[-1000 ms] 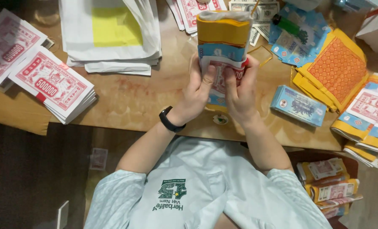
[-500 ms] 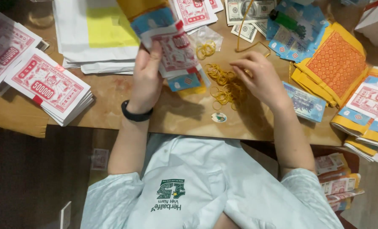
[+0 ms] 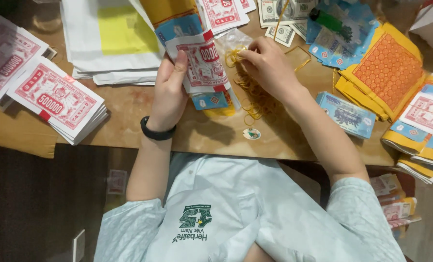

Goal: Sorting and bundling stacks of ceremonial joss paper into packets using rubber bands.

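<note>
Wooden bench point(image 3: 129, 104) is seen from above, crowded with paper goods. Far left of centre, a pile of white sheets with a yellow one on top point(image 3: 112, 41) is laid; at the left edge, stacks of red-and-white printed notes point(image 3: 56, 99) are fanned; at the right, an orange patterned packet on yellow sheets point(image 3: 388, 73) and mixed red, blue and yellow bundles point(image 3: 427, 128) are stacked; a blue note bundle point(image 3: 346, 114) lies flat just right of the right forearm. The bundle of printed papers point(image 3: 202, 63), red-and-white on top with blue and yellow layers beneath, is held up off the bench in the left hand point(image 3: 170, 90), which is closed around its left edge, thumb on the face. The right hand point(image 3: 267, 65) is pinched shut on a yellow rubber band from the loose pile of rubber bands point(image 3: 250, 97), which lies on the bench just right of the bundle and under that hand. Judged: the bundle is light, floppy, and its sheets likely to slide or fan apart, so a grip across the short side near the middle, squeezing all layers, looks safest. The bands are tiny, stretchy, easily tangled; one strand is best taken between fingertips. A small oval tag point(image 3: 251, 133) lies near the bench's near edge.
</note>
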